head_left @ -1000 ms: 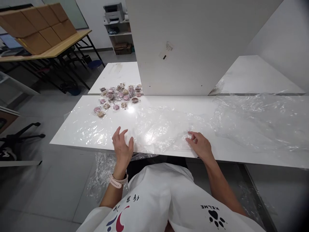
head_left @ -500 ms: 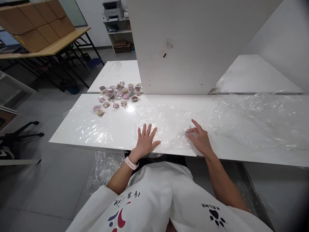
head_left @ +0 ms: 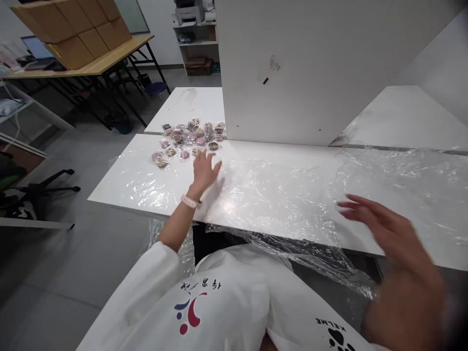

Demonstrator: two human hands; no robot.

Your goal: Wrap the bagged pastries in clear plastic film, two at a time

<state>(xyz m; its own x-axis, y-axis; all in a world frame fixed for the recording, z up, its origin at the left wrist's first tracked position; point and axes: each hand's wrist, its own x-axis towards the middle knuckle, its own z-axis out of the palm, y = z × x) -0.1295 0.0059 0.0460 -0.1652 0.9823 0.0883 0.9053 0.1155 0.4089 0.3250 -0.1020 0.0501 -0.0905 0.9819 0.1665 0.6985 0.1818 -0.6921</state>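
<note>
A person in a white shirt leans over a white table [head_left: 120,187]. The left hand [head_left: 204,170], with a pale watch on the wrist, reaches forward with its fingers spread and holds nothing; it hovers over or rests on a clear plastic sheet [head_left: 278,195], and I cannot tell which. Just beyond its fingertips lies a cluster of small wrapped snacks [head_left: 190,139], pink, purple and brown, scattered at the far left of the table. The hand is near them but not touching.

The right hand [head_left: 380,224] is close to the camera, blurred, open with the fingers extended to the left, gripping nothing. It sits above the right part of the sheet, well apart from the left hand.

The sheet is crinkled and covers most of the tabletop. Its near edge hangs over the table's front, bunched in front of the person's body.

Behind the table stands a tall white panel [head_left: 310,73] bearing a small label. To the far left, a wooden table [head_left: 91,68] carries stacked cardboard boxes [head_left: 73,31]. A shelf [head_left: 195,41] stands against the back wall.
</note>
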